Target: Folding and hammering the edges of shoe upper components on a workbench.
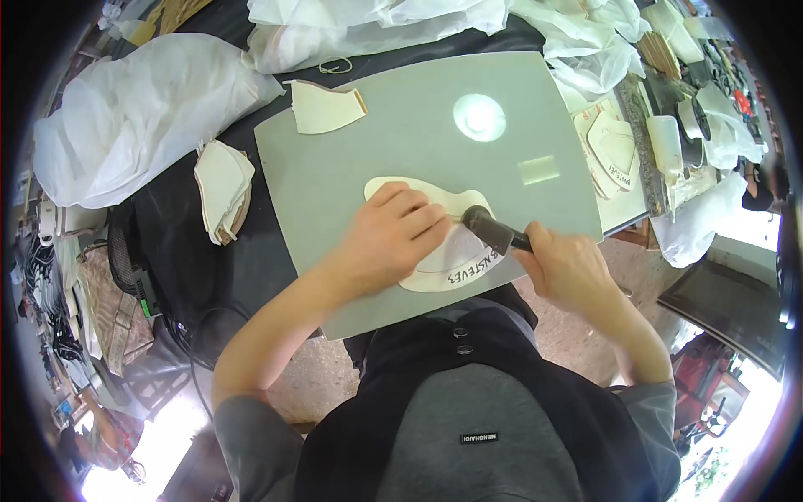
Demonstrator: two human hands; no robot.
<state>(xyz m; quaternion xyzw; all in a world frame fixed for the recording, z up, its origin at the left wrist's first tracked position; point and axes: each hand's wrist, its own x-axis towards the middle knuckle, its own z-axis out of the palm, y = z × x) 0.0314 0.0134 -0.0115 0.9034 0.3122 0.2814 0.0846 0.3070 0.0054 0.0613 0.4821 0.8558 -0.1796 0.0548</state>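
Observation:
A grey-green board [385, 109] lies across the work table in front of me. On its near half rests a cream-white curved cut piece [456, 272] with dark lettering along one edge. My left hand [400, 226] bends over this piece with its fingers curled together and pressed against it, hiding part of it. My right hand [567, 266] grips the thin dark handle of a hammer [492, 233]. The dark hammer head meets the upper right of the piece, close to my left fingertips. Another cream cut piece [326, 109] sits at the board's far left corner.
A stack of cream pieces [224, 188] lies left of the board, beside a big white plastic bag [150, 117]. More plastic bags [376, 33] line the far side. To the right are marked pieces [609, 146] and a white bottle [665, 146].

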